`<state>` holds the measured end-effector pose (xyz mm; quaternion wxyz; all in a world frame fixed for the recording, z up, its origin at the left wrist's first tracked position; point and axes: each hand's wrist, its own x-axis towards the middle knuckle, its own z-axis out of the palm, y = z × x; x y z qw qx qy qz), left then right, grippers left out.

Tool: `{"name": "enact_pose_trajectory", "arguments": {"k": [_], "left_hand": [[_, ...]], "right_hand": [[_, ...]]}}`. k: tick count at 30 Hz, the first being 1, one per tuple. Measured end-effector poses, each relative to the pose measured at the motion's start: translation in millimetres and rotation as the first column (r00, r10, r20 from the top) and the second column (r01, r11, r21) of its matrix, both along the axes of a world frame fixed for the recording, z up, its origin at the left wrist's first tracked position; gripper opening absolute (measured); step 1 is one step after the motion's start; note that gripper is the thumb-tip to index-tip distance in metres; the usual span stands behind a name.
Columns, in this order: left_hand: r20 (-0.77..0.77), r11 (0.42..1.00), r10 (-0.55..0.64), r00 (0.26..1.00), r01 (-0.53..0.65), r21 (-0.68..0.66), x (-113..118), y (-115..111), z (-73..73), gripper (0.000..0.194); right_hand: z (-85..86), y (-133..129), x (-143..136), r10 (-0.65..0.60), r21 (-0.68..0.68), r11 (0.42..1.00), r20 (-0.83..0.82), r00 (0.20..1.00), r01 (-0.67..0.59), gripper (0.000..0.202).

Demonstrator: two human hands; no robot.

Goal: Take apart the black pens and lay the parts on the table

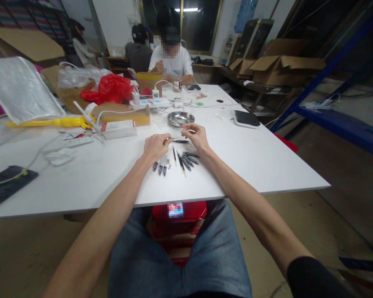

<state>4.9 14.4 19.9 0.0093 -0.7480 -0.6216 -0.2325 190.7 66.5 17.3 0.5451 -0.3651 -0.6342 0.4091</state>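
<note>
"Left grip (157,147)?"
"Pinched together on a slim dark pen part (180,141)."
"Right grip (196,135)?"
"Can't tell whether it's closed. Metal bowl (173,120) just beyond it, dark pens (186,161) nearside."

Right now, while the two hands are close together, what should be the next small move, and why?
I would probably bring the right hand to the free end of the dark pen piece. The left hand seems to pinch its other end, and the right fingers are curled close by. Whether they hold something tiny, I cannot tell.
</note>
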Motion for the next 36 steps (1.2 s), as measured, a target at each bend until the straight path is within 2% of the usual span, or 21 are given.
{"name": "enact_pose_trajectory", "arguments": {"k": [6, 15, 19, 25, 30, 36], "left_hand": [[-0.002, 1.000, -0.002, 1.000, 0.002, 0.024, 2, -1, 1.4, 0.028], [0.026, 1.000, 0.007, 1.000, -0.007, 0.010, 2, -1, 2.9, 0.030], [0.031, 1.000, 0.004, 1.000, -0.004, 0.008, 2, -2, 2.5, 0.030], [0.057, 0.998, -0.049, 0.997, 0.046, 0.045, 2, -2, 1.0, 0.029], [0.079, 0.987, -0.155, 0.985, 0.151, 0.049, 3, -2, 1.5, 0.030], [0.109, 0.969, -0.240, 0.965, 0.233, 0.078, 4, -4, 2.4, 0.028]], "right_hand": [[-16.4, -4, -5, 0.103, -0.120, 0.986, -0.131, 0.986, -0.119, 0.027], [-8.7, -9, -4, 0.092, -0.060, 0.993, -0.190, 0.977, -0.105, 0.039], [-11.2, -5, -5, 0.134, -0.070, 0.987, -0.159, 0.978, -0.147, 0.040], [-8.5, -9, -6, 0.137, -0.069, 0.987, -0.121, 0.983, -0.146, 0.038], [-2.7, -15, -2, 0.128, -0.046, 0.991, 0.010, 0.992, -0.128, 0.045], [-7.5, -16, 2, 0.049, 0.008, 0.999, 0.168, 0.985, -0.051, 0.058]]}}
